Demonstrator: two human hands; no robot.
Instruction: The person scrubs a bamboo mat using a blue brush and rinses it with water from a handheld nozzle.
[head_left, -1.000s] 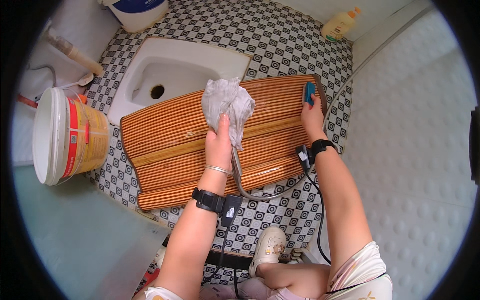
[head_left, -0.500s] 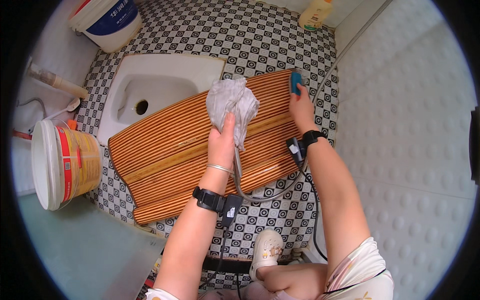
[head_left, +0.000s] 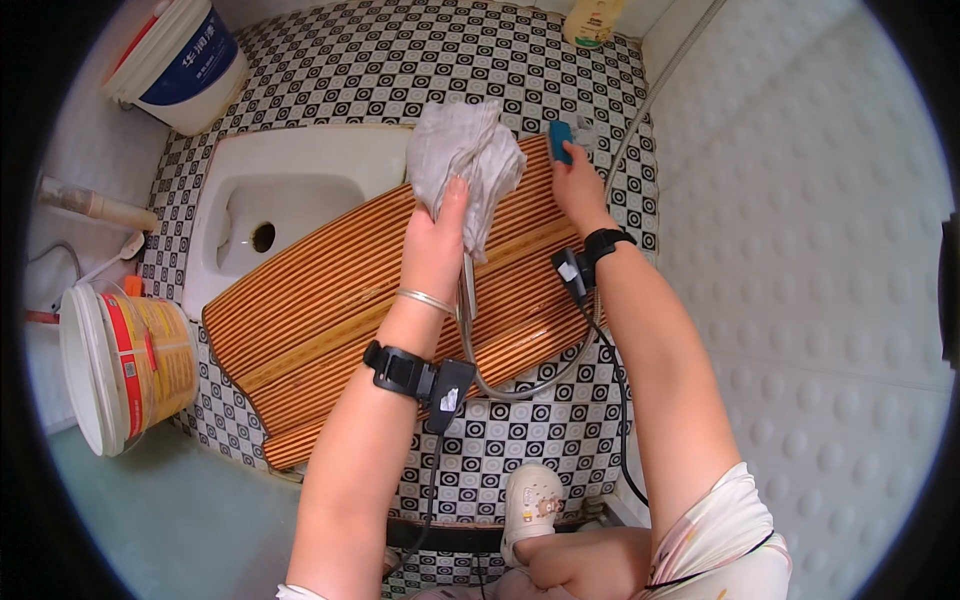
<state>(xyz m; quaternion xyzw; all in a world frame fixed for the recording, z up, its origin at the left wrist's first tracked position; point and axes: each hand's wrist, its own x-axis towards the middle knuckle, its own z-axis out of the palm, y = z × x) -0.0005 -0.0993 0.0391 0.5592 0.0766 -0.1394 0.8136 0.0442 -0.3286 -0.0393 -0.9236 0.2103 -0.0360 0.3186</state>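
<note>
A bunched white cloth point(head_left: 455, 150) is gripped in my left hand point(head_left: 437, 235), its thumb pressed on top. A metal shower hose point(head_left: 468, 300) leads down from that hand; what end it has there is hidden by the cloth. At the far right corner of a brown-striped panel point(head_left: 330, 290), my right hand point(head_left: 582, 188) is closed around a teal scrubbing brush point(head_left: 561, 143). The panel lies slanted on the tiles, with one edge over the squat toilet point(head_left: 300, 150). Wet shine shows on part of its surface.
Left stands a yellow-and-red bucket point(head_left: 160, 360) tipped on its side, near a wall pipe point(head_left: 95, 203). Farther back are a white-and-blue bucket point(head_left: 190, 70) and a yellow bottle point(head_left: 592, 22). A bumpy white wall point(head_left: 800, 250) bounds the right side.
My left hand has moved farther forward with the cloth, which now reaches past the panel's far edge. The right hand keeps the brush at the same corner. The whole view has shifted slightly.
</note>
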